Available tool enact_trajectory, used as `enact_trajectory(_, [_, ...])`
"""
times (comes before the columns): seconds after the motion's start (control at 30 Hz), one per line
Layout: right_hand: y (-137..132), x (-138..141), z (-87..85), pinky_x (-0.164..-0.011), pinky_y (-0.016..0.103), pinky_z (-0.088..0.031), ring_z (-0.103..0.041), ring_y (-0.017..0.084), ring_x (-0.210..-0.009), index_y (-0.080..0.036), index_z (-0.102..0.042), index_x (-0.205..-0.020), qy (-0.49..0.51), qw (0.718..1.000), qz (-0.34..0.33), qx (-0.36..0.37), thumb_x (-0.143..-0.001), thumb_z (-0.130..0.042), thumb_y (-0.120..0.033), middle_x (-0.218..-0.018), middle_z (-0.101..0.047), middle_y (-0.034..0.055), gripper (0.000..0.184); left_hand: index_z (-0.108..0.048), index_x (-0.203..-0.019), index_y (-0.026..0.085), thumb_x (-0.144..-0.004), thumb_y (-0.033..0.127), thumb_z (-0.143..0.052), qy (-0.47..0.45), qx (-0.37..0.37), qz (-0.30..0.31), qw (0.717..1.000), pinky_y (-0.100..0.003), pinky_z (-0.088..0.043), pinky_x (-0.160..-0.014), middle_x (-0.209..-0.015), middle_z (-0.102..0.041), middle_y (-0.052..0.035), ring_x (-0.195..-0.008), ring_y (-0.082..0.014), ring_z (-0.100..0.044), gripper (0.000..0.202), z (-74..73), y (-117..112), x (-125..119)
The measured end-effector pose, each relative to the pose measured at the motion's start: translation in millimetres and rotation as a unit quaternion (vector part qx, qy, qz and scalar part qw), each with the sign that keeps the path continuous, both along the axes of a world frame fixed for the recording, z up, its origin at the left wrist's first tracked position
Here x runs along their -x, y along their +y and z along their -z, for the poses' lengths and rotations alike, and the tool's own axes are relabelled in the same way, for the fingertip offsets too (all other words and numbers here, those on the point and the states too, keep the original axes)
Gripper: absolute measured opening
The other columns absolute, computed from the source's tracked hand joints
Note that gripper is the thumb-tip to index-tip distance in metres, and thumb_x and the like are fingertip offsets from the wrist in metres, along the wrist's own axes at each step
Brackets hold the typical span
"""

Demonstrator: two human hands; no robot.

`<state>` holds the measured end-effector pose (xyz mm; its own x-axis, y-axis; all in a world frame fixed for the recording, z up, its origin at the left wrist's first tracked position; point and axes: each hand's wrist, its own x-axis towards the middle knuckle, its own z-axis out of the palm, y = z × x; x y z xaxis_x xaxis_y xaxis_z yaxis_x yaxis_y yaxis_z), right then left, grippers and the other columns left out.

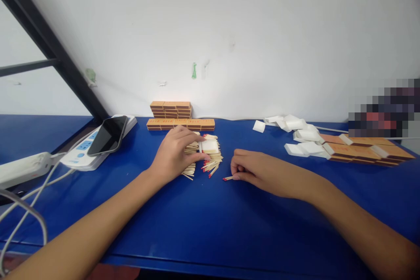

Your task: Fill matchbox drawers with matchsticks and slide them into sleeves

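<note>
My left hand [179,151] reaches over a heap of red-tipped matches [212,167], its thumb and fingers at the left side of a white matchbox tray [209,145]. The tray lies amid the heap, with matches around it. To the right, my right hand [247,167] is closed low over the table, pinching a few matches [227,178] whose red heads point left. Its other fingers are curled in.
Closed matchboxes [180,124] are stacked by the wall. White trays [305,133] lie piled at right beside orange matchbox sleeves [357,151]. At left, a phone [108,135] rests on a power strip [85,151] with white cables [41,192] on the blue table [197,227].
</note>
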<state>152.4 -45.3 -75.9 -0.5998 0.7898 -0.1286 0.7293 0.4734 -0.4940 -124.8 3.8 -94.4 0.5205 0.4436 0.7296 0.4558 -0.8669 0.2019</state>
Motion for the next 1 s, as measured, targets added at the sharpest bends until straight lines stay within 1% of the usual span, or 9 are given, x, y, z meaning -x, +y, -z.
enact_trajectory(0.13, [0.4,0.4,-4.8,-0.073,0.032,-0.047,-0.061,0.017,-0.083,-0.024,-0.064,-0.094,0.047,0.998,0.011,-0.033,-0.104,-0.050,-0.031,-0.101,-0.065,0.0038,0.019,-0.073,-0.106,0.016,-0.093,0.060,-0.081,0.004,0.008,-0.004,1.000,-0.035,-0.050,-0.081,-0.096,-0.068,-0.0071,-0.088,-0.0226,-0.060,0.046,1.6,0.3,0.4])
enact_trajectory(0.27, [0.3,8.9,-5.1,-0.072,0.031,-0.045,-0.058,0.016,-0.078,-0.023,-0.062,-0.096,0.109,0.984,0.055,-0.129,-0.105,-0.050,-0.031,-0.096,-0.062,0.0033,0.017,-0.073,-0.107,0.016,-0.092,0.055,-0.084,0.009,0.004,0.012,1.000,-0.035,-0.049,-0.083,-0.096,-0.068,-0.0061,-0.090,-0.0232,-0.060,0.043,2.8,-2.4,-4.4])
enact_trajectory(0.37, [0.0,20.2,0.7,-0.072,0.031,-0.045,-0.057,0.016,-0.078,-0.022,-0.060,-0.096,0.104,0.972,0.079,-0.194,-0.105,-0.050,-0.026,-0.099,-0.061,0.0045,0.014,-0.072,-0.109,0.016,-0.087,0.048,-0.090,0.010,0.001,0.036,0.999,-0.036,-0.049,-0.086,-0.096,-0.069,-0.0048,-0.091,-0.0231,-0.060,0.043,1.0,-9.4,-12.3])
enact_trajectory(0.5, [0.3,29.3,7.5,-0.075,0.033,-0.045,-0.059,0.018,-0.082,-0.020,-0.060,-0.098,0.078,0.964,0.075,-0.244,-0.104,-0.051,-0.023,-0.101,-0.060,0.0057,0.011,-0.071,-0.110,0.015,-0.084,0.043,-0.091,0.016,0.013,0.058,0.998,-0.036,-0.048,-0.086,-0.099,-0.069,-0.0042,-0.093,-0.0233,-0.060,0.044,-2.1,-17.8,-19.2])
enact_trajectory(0.57, [0.2,29.7,7.3,-0.075,0.033,-0.045,-0.059,0.018,-0.082,-0.021,-0.061,-0.100,0.088,0.963,0.066,-0.248,-0.104,-0.052,-0.023,-0.102,-0.060,0.0058,0.011,-0.071,-0.110,0.015,-0.086,0.045,-0.089,0.014,0.011,0.058,0.998,-0.037,-0.047,-0.086,-0.099,-0.069,-0.0043,-0.092,-0.0233,-0.059,0.043,-1.7,-16.9,-18.2])
enact_trajectory(0.67, [-0.6,27.9,4.7,-0.073,0.031,-0.045,-0.058,0.016,-0.078,-0.021,-0.063,-0.101,0.108,0.962,0.062,-0.242,-0.104,-0.052,-0.024,-0.101,-0.060,0.0056,0.012,-0.072,-0.109,0.015,-0.091,0.053,-0.083,0.001,0.001,0.042,0.999,-0.037,-0.048,-0.085,-0.096,-0.068,-0.0050,-0.090,-0.0230,-0.059,0.044,0.7,-9.8,-11.9])
enact_trajectory(0.77, [-1.1,26.8,5.5,-0.072,0.030,-0.045,-0.058,0.015,-0.077,-0.021,-0.067,-0.100,0.109,0.972,0.021,-0.208,-0.104,-0.055,-0.025,-0.100,-0.061,0.0047,0.013,-0.073,-0.107,0.017,-0.095,0.063,-0.075,-0.013,-0.006,0.018,1.000,-0.035,-0.048,-0.081,-0.095,-0.068,-0.0056,-0.088,-0.0226,-0.059,0.048,1.8,-2.5,-4.6])
enact_trajectory(0.87, [-0.3,27.3,11.8,-0.078,0.030,-0.046,-0.060,0.016,-0.084,-0.022,-0.071,-0.106,0.094,0.982,-0.034,-0.163,-0.104,-0.055,-0.021,-0.104,-0.061,0.0049,0.015,-0.072,-0.107,0.016,-0.098,0.067,-0.069,-0.013,-0.012,0.003,1.000,-0.034,-0.047,-0.080,-0.096,-0.068,-0.0058,-0.088,-0.0225,-0.059,0.051,0.6,0.1,-1.1])
enact_trajectory(1.0, [2.8,28.6,22.5,-0.080,0.032,-0.047,-0.061,0.017,-0.086,-0.021,-0.071,-0.107,0.073,0.986,-0.043,-0.144,-0.104,-0.055,-0.021,-0.106,-0.060,0.0058,0.017,-0.072,-0.107,0.016,-0.098,0.069,-0.068,-0.009,-0.011,0.000,1.000,-0.035,-0.047,-0.081,-0.097,-0.068,-0.0058,-0.088,-0.0222,-0.058,0.054,0.5,-0.3,-1.8])
